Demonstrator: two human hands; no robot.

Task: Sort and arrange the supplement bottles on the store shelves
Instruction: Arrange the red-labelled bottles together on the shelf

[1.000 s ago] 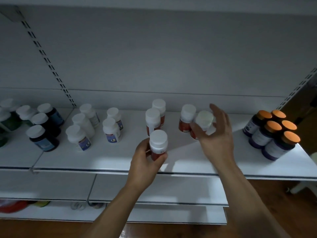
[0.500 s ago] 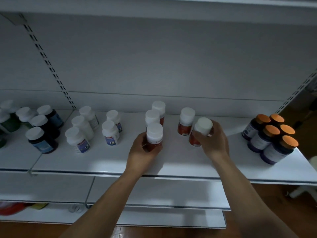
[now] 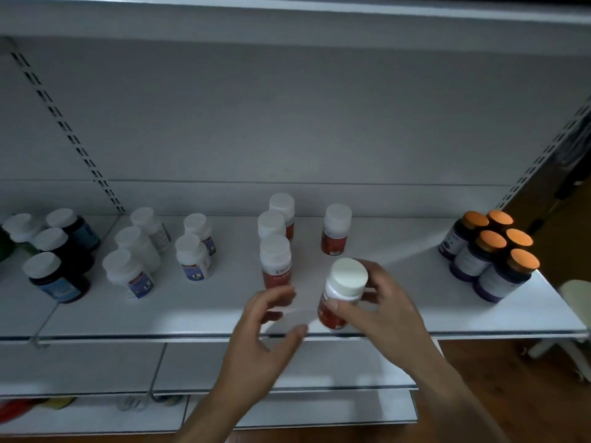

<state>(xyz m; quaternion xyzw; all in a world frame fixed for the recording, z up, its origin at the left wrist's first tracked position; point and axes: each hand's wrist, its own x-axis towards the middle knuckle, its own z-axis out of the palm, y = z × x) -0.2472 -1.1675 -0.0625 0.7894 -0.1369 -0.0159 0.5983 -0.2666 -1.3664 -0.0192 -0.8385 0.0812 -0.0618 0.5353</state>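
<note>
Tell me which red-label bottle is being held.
The tilted bottle in the right hand, near the shelf's front edge; the other four stand upright on it.

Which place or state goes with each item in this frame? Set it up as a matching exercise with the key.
Items
1. left hand
2. right hand
3. orange-capped bottles
4. dark blue-labelled bottles

Places or states
A. far left of the shelf
B. holds a red-labelled bottle
C. open, holds nothing
D. right end of the shelf

Pairs: 1-C, 2-B, 3-D, 4-A
</note>
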